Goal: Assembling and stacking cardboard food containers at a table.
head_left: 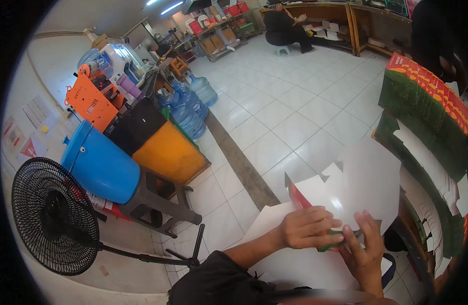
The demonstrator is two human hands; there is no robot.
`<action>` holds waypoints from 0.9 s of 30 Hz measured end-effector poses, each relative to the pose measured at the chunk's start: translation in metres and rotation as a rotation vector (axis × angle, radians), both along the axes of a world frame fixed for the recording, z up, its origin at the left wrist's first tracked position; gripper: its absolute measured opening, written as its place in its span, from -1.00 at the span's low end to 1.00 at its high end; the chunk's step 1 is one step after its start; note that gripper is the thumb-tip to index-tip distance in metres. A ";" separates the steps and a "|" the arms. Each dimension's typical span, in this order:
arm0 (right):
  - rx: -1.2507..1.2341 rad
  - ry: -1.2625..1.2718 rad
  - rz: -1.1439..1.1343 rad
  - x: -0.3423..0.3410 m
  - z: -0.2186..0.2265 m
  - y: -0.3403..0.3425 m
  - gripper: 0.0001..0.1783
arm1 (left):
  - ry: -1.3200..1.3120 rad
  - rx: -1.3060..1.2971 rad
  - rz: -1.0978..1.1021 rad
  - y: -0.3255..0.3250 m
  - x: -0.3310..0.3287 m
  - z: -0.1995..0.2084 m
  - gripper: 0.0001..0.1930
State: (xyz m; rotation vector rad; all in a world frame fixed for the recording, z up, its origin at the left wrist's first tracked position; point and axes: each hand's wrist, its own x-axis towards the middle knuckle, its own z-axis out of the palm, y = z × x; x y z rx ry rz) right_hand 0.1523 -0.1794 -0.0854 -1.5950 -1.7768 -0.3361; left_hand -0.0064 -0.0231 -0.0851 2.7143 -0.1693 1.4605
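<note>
A folding carton blank [363, 178], white inside with red and green print on its outer side, is in front of me, partly folded and slightly blurred. My left hand [311, 227] is closed around its near edge, fingers bent over a red and green flap. Close beside it, my right hand [363, 246] touches the same edge with its fingers stretched and apart. Both hands are nearly together at the carton's near side. Beneath them lies a white surface [279, 264], perhaps more card; what supports it is hidden.
Stacks of red and green printed cartons [422, 101] stand at right. On the left are a black fan [56, 216], a blue bin [102, 162] on a grey stool [158, 198], and water jugs [191, 114]. A person [285, 30] sits far off; another person [437, 35] is at the right.
</note>
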 end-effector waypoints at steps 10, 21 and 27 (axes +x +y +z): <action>-0.034 0.175 0.008 0.006 -0.006 0.001 -0.20 | -0.171 -0.183 0.015 -0.003 0.001 -0.018 -0.44; 0.076 0.689 0.392 0.030 -0.024 0.013 -0.12 | -0.321 -0.976 -0.390 0.041 -0.018 -0.020 0.47; -0.236 0.527 0.235 0.027 -0.014 0.014 -0.10 | 0.286 -0.384 -0.385 0.031 -0.050 0.024 -0.52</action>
